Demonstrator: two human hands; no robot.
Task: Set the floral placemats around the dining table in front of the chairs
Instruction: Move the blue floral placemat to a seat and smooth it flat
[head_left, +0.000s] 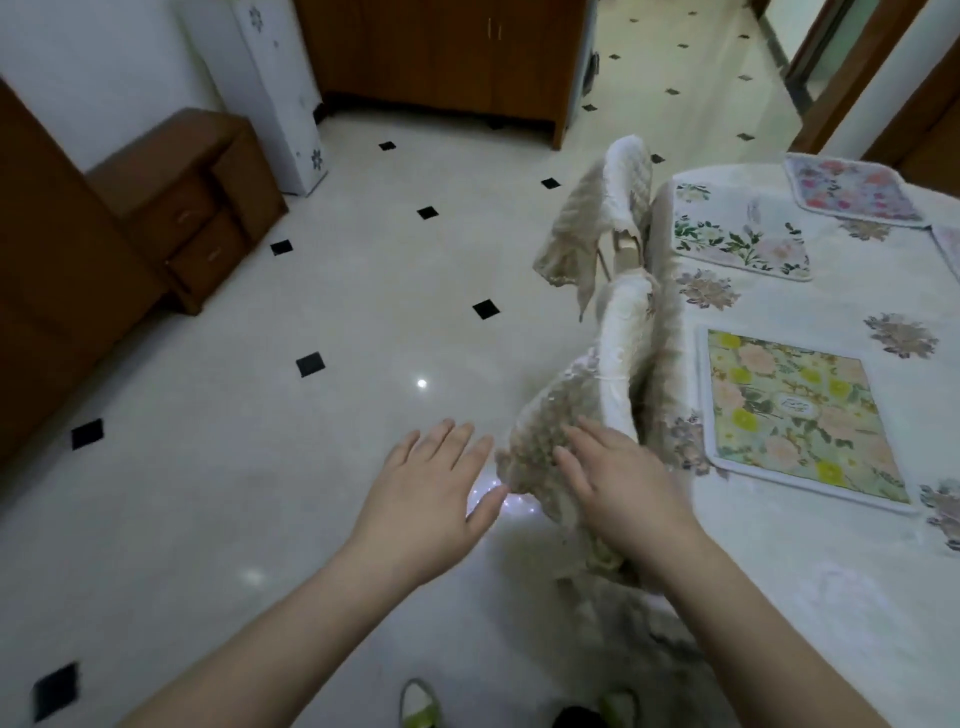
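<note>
Three floral placemats lie on the dining table at the right: a yellow-green one nearest, a white one with green leaves behind it, and a pink-flowered one at the far end. Two chairs with lace covers stand at the table's left side, the near chair and the far chair. My left hand hovers over the floor with straight fingers, holding nothing. My right hand is flat, its fingers touching the near chair's cover.
A wooden drawer unit stands at the left wall, a white covered appliance behind it and a wooden cabinet at the back. The tiled floor spreads left of the chairs. Green slippers show at the bottom edge.
</note>
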